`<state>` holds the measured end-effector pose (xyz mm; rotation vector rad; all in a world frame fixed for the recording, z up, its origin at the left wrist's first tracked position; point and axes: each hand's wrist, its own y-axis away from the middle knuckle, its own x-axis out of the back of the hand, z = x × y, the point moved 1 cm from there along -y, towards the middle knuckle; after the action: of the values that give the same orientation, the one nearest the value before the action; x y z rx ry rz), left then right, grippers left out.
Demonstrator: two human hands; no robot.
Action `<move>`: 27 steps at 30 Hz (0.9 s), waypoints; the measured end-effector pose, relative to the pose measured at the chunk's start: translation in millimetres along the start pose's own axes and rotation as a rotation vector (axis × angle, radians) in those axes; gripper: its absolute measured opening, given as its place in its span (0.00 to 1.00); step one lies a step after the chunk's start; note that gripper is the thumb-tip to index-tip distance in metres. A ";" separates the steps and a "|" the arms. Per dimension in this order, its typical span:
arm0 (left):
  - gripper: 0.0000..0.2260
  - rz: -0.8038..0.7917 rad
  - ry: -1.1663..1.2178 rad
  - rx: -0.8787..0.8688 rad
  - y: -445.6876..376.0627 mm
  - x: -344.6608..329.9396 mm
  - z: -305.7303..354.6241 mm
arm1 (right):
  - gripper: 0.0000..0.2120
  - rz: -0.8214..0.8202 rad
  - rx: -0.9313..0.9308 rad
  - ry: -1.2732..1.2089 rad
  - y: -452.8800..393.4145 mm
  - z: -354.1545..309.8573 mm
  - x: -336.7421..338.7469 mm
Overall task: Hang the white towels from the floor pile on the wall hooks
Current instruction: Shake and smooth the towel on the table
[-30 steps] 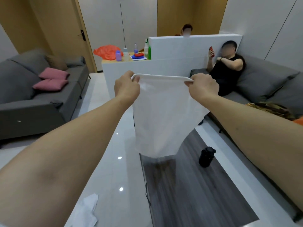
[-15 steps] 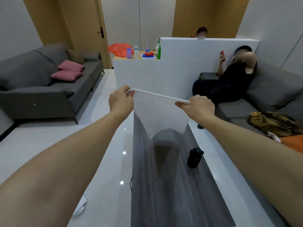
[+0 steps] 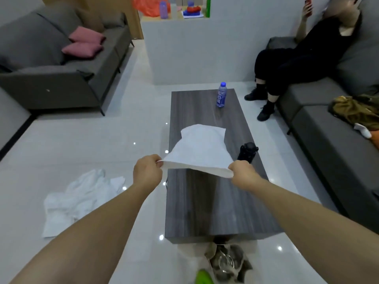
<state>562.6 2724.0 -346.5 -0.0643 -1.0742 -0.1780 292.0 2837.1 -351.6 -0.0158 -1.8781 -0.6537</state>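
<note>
Towel (image 3: 202,149) lowered since earlier frame, far end now laid on bench (image 3: 205,212). Near edge pinched taut by left hand (image 3: 147,174) and right hand (image 3: 242,173). Corners best kept gripped, edge level. Pile (image 3: 80,199) left on floor; hooks unseen.

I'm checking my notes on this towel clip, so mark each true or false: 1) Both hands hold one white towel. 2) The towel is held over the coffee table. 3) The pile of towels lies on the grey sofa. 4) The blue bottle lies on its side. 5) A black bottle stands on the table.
1) True: the left hand and right hand pinch the white towel.
2) True: it is held over the coffee table.
3) False: the pile lies on the floor.
4) False: the blue bottle stands upright.
5) True: the black bottle stands there.
</note>
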 end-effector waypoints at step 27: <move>0.09 -0.511 -0.203 -0.009 72.2 -41.9 -109.9 | 0.08 0.042 -0.311 -0.076 84.5 -13.8 -117.4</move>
<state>651.3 2784.5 -433.1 0.1899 -1.2782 -0.6474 377.8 2936.7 -413.6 -0.2840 -1.8265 -0.9207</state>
